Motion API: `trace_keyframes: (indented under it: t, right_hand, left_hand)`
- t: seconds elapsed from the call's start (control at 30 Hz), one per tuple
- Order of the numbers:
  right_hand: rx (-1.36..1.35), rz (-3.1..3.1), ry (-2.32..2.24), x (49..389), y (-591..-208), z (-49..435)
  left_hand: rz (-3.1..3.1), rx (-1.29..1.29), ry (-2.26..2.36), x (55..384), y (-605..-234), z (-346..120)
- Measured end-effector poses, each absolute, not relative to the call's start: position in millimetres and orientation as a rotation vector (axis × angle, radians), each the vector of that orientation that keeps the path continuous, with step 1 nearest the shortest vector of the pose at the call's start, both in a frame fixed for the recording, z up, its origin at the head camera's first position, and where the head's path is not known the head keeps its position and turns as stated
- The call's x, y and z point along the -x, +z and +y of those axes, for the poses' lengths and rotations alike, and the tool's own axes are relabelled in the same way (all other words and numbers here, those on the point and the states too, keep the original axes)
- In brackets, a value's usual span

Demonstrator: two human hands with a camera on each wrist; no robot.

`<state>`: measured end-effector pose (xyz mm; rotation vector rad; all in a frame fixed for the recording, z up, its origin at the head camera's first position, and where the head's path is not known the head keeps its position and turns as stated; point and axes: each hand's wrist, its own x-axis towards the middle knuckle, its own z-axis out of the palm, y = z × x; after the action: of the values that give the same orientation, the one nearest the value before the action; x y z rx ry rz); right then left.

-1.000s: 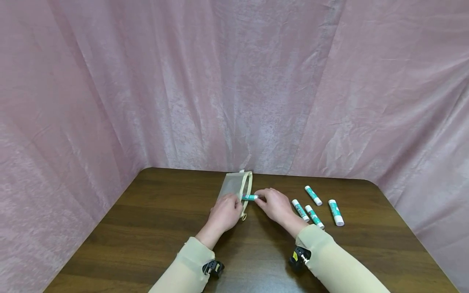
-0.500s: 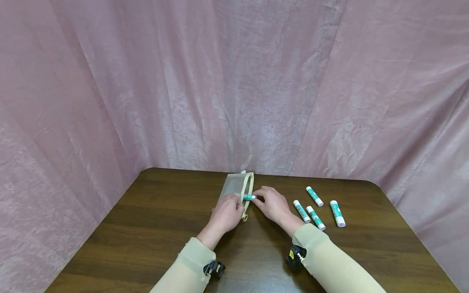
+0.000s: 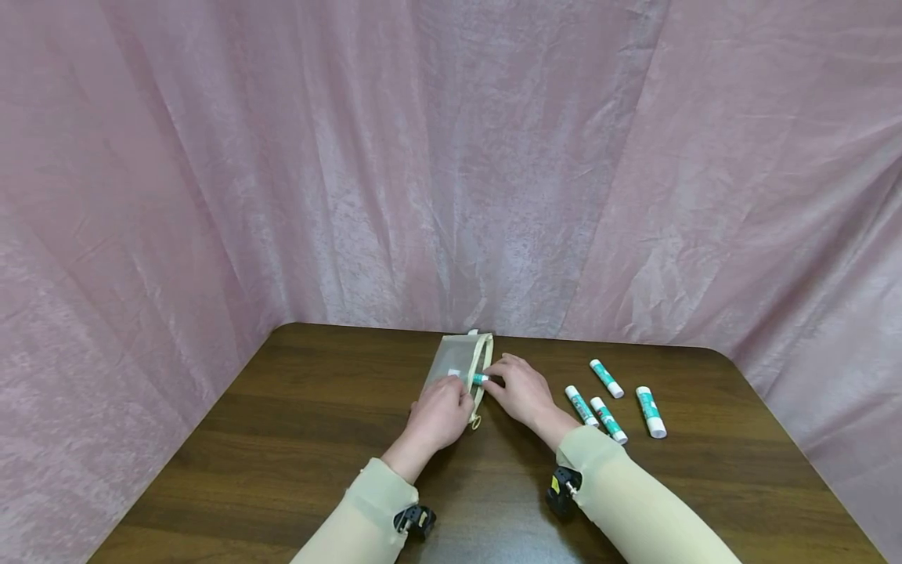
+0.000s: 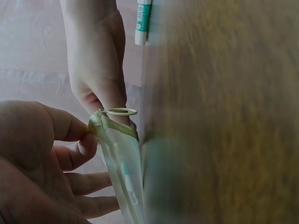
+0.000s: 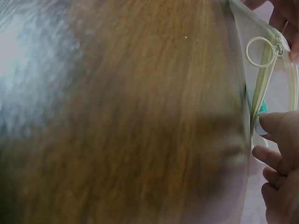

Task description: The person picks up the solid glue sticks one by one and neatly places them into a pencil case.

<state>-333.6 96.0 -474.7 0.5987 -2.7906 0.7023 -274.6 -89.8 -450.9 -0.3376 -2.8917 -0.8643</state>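
Note:
A translucent mesh zip pouch [image 3: 454,352] with cream edging lies near the table's back, its zipped mouth parted toward the right. My left hand [image 3: 438,411] pinches the pouch's near edge between thumb and finger, beside the zipper's pull ring [image 5: 247,52]. A teal-and-white glue stick [image 3: 479,379] passes through the mouth, mostly within the pouch. Its white end is pinched by the thumb and fingers of my right hand [image 3: 521,389]. Through the mesh, a pale patch shows just above my left hand.
Several more glue sticks lie on the table to the right, including a thicker glue stick [image 3: 651,413] and a far glue stick [image 3: 606,379]. The wooden table [image 3: 282,439] ends at a pink curtain [image 3: 451,196] behind.
The glue stick has slid leftward, deeper into the pouch, with my right hand following it. The pouch and my left hand have shifted slightly right in the view.

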Motion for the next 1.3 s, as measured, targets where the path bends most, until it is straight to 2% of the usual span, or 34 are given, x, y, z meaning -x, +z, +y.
trace_keyframes:
  t: [0.93,1.3]
  right_hand:
    - [-0.636,-2.746,0.716,340.7,-485.1,83.4]
    - [-0.658,-2.683,0.693,346.8,-494.6,83.2]
  left_hand:
    - [-2.894,0.384,-0.882,276.5,-461.3,-87.1]
    - [-2.922,0.405,-0.849,272.2,-453.2,-85.2]
